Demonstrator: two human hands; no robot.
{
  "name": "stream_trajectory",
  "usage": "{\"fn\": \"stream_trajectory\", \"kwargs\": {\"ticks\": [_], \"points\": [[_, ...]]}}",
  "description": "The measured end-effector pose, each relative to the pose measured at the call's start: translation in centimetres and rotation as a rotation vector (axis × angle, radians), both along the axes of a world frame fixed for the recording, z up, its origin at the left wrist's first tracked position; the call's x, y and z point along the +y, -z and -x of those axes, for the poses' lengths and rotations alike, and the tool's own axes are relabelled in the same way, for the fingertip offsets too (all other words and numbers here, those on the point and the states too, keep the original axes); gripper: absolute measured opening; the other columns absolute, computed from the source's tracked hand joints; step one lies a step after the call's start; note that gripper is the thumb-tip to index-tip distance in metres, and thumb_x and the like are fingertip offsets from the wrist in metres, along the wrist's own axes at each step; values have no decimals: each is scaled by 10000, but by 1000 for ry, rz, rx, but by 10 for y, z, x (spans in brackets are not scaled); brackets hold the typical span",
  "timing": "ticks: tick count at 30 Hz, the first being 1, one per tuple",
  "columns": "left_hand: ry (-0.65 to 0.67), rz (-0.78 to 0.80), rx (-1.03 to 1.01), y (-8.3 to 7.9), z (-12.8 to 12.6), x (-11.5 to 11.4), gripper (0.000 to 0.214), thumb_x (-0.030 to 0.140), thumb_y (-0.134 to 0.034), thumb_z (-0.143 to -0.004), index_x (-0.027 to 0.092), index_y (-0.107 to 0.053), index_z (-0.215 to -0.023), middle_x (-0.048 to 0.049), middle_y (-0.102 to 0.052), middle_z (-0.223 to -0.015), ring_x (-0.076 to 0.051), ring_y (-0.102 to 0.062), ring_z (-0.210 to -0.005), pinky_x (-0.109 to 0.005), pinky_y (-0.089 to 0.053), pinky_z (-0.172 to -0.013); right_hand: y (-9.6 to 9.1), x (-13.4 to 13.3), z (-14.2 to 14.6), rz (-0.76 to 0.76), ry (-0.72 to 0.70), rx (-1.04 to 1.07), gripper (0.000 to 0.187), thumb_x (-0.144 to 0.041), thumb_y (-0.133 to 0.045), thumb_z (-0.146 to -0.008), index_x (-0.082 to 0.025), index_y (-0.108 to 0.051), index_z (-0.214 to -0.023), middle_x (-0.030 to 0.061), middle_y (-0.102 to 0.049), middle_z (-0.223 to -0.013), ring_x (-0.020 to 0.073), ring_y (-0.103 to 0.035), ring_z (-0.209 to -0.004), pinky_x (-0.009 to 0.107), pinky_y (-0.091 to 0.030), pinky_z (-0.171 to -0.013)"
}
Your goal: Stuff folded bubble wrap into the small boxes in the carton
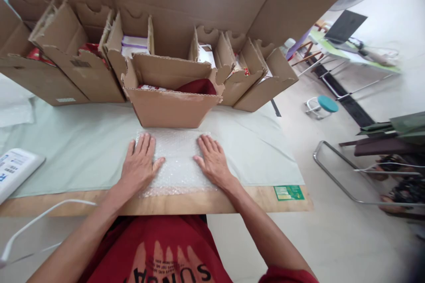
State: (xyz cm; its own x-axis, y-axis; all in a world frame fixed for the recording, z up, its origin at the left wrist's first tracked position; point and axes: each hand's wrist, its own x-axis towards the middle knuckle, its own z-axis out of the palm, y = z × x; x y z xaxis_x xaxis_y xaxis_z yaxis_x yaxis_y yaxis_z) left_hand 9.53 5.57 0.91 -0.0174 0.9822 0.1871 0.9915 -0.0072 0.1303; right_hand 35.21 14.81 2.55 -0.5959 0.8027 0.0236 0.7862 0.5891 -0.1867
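A sheet of clear bubble wrap [179, 163] lies flat on the table before me, its near edge over the bare wood. My left hand [140, 161] rests palm down on its left side, fingers stretched out and thumb apart. On the right side my right hand [212, 159] lies flat in the same way, fingers pointing forward. Neither hand grips anything. Just beyond the wrap stands a cardboard bin [172, 108] holding dark red and white-and-red items that are only partly visible.
More cardboard bins [71, 75] with packets line the back, against a tall cardboard wall [199, 4]. A white box-like object [18, 168] lies at left, near more clear wrap [15, 106]. A green card [288, 193] sits at the front right edge. A teal stool [327, 103] stands on the floor.
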Motion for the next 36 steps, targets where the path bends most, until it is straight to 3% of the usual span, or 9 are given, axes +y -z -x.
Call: {"fn": "stream_trajectory", "kwargs": {"ticks": [2, 4, 9, 17, 22, 26, 29, 32, 36], "points": [[11, -13, 2, -1, 4, -15, 707, 485, -320, -1026, -15, -414, -1517, -282, -390, -1612, -396, -347, -1528, -585, -239, -1234, -7, -11, -28, -19, 11, 40, 628, -429, -506, -1019, -104, -429, -1551, 212, -413, -1625, 363, -356, -1525, 600, -311, -1206], [138, -22, -7, -4, 3, -30, 724, 517, -339, -1022, 8, -393, -1534, -258, -381, -1628, -371, -332, -1539, -547, -232, -1246, -15, -26, -51, 10, -121, 96, 598, -386, -539, -998, -134, -454, -1533, 198, -431, -1617, 340, -410, -1492, 558, -384, -1164], [448, -3, -39, -9, -4, -55, 794, 612, -539, -929, 130, -407, -1546, -197, -379, -1649, -342, -340, -1538, -510, -171, -1273, -25, -52, -79, 30, -350, 123, 568, -6, -456, -895, -189, -586, -1417, 157, -582, -1501, 272, -548, -1384, 470, -485, -1047], [443, 44, -57, -14, -4, -52, 792, 510, -682, -834, 163, -457, -1510, -198, -442, -1608, -376, -405, -1492, -553, -246, -1241, -15, -28, -68, -119, -445, 160, 320, -45, -468, -984, -180, -718, -1130, 131, -726, -1276, 253, -650, -1149, 407, -500, -890], [441, 49, -151, -22, 5, -50, 701, 402, -636, -867, 181, -455, -1507, -167, -509, -1569, -342, -458, -1466, -555, -299, -1225, -15, -19, -60, 93, -279, 391, 215, -182, -488, -1020, -199, -702, -1005, 105, -761, -1105, 234, -668, -1018, 410, -498, -903], [245, 48, -405, -30, 22, -47, 396, 292, -504, -895, 237, -660, -1255, -92, -700, -1362, -282, -619, -1314, -502, -412, -1164, -33, -12, -61, 532, -65, 631, 199, -324, -532, -1011, -208, -686, -959, 67, -746, -992, 207, -674, -933, 363, -504, -877], [-71, 108, -660, -38, 29, -43, 284, 411, -531, -867, 244, -730, -981, -56, -795, -1075, -260, -733, -1026, -385, -568, -902, -40, -8, -64, 791, 98, 783, 276, -457, -603, -968, -200, -697, -930, 49, -720, -917, 191, -651, -855, 326, -501, -811], [-324, 167, -791, -48, 24, -33, 360, 537, -584, -803, 239, -731, -941, -26, -785, -926, -210, -700, -766, -296, -533, -651, -36, -9, -70, 877, 200, 942, 459, -601, -562, -949, -201, -722, -1108, 68, -714, -974, 194, -631, -857, 330, -491, -794], [-429, 144, -795, -54, 15, -9, 441, 554, -603, -758, 240, -731, -1040, -9, -760, -867, -177, -642, -665, -299, -506, -667, -27, -14, -70, 865, 201, 982, 714, -633, -675, -841, -202, -580, -1402, 55, -698, -965, 191, -624, -820, 326, -485, -762]]}}
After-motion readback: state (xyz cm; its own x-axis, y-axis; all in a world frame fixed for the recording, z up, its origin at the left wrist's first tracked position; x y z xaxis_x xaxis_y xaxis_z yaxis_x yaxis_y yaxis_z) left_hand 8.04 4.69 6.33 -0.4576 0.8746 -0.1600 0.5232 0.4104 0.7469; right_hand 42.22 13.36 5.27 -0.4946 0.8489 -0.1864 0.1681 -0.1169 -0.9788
